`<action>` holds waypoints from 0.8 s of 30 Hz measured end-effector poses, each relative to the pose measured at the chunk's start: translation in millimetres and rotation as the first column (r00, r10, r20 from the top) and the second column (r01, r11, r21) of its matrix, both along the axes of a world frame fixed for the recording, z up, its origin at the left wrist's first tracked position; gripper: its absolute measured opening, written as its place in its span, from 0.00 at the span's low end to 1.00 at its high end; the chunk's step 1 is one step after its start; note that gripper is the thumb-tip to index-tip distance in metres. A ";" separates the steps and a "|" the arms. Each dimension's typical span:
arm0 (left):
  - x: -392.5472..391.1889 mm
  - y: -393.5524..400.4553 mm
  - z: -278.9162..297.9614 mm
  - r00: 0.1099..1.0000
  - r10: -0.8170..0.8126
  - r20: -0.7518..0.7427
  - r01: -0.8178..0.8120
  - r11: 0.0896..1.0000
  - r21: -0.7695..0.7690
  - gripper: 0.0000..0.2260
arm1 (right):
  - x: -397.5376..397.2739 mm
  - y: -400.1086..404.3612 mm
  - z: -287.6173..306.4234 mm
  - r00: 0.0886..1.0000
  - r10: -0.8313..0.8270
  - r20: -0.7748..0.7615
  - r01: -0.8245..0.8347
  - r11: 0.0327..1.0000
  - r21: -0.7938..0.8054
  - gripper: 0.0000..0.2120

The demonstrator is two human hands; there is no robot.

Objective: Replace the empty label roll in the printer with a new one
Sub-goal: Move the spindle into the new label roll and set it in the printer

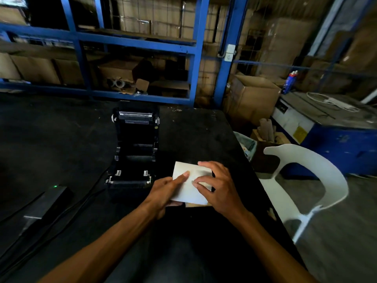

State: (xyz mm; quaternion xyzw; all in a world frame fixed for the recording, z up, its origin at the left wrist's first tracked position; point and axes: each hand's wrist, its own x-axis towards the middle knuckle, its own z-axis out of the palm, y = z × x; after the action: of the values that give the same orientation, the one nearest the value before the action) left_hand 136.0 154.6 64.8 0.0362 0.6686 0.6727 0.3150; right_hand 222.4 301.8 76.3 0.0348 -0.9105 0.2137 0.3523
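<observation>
So from my feed the label printer (133, 152) is sitting on the dark tabletop (61, 139) with its lid flipped right up; the roll bay looks bare, though it's dim in there so I can't swear to it. Both hands are just off the printer's front corner, at about 4 o'clock from it, wrapped round the new label roll (188, 186); left hand (166, 190) grips it from the near-left side with the forefinger laid across the white top sheet, thumb tucked under; right hand (219, 185) comes over the far-right side, fingers curled on the top face, so both are grasping the roll. A bit of brown core or backing peeks out below the roll's near edge; can't tell which.

Over at 8 o'clock from the printer there's a black power brick (47, 203) with a green light on, cables (77, 205) trailing toward the printer. Off the tabletop at 3 o'clock sits a white plastic chair (318, 180); blue shelving (134, 41) stuffed with cardboard boxes (252, 97) runs along 12 o'clock.
</observation>
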 end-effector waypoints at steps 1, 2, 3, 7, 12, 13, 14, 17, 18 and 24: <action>2.8 -1.2 -1.7 1.000 -0.010 -0.008 0.010 1.000 -0.002 0.20 | 4.3 -1.9 -1.7 0.999 -0.006 0.041 0.010 0.993 -0.119 0.02; 4.9 -1.7 -2.8 1.000 -0.024 -0.016 0.024 1.000 -0.004 0.20 | 7.3 -2.6 -2.3 0.997 -0.016 0.078 0.034 0.969 -0.243 0.02; 7.8 -2.4 -3.9 0.999 -0.046 -0.026 0.046 0.999 -0.009 0.19 | 11.6 -3.0 -3.2 0.993 -0.034 0.117 0.074 0.931 -0.357 0.02; 16.8 -5.6 -11.5 0.991 -0.127 -0.049 0.127 0.992 -0.010 0.19 | 25.3 -4.0 -6.3 0.973 -0.069 0.222 0.197 0.754 -0.627 0.01; 22.7 -11.2 -28.4 0.990 -0.137 -0.044 0.137 0.991 0.003 0.21 | 43.7 13.8 -15.6 0.943 -0.247 0.223 0.317 0.464 -0.827 0.05; 23.7 -12.1 -32.5 0.990 -0.135 -0.039 0.136 0.991 0.008 0.21 | 51.3 21.4 -21.4 0.921 -0.296 0.254 0.374 0.482 -0.793 0.05; 24.0 -13.3 -36.0 0.991 -0.130 -0.029 0.131 0.991 0.023 0.23 | 59.5 28.8 -29.8 0.895 -0.338 0.292 0.435 0.515 -0.738 0.05; 27.0 -14.9 -43.7 0.989 -0.149 0.011 0.148 0.987 0.068 0.27 | 84.6 43.8 -67.3 0.780 -0.411 0.472 0.623 0.586 -0.518 0.08; 29.3 -14.6 -46.6 0.987 -0.158 0.024 0.156 0.985 0.078 0.28 | 91.8 46.6 -80.6 0.723 -0.427 0.544 0.673 0.612 -0.415 0.09; 39.3 -9.1 -63.0 0.983 -0.122 0.139 0.105 0.987 0.121 0.22 | 115.8 41.6 -128.6 0.507 -0.599 0.620 0.649 0.739 0.183 0.08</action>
State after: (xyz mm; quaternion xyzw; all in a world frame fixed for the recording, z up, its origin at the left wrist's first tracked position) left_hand 175.4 145.6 1.8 0.0426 0.6014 0.6911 0.3986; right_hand 338.2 343.5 -52.3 -0.3832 -0.9150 0.1035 0.0720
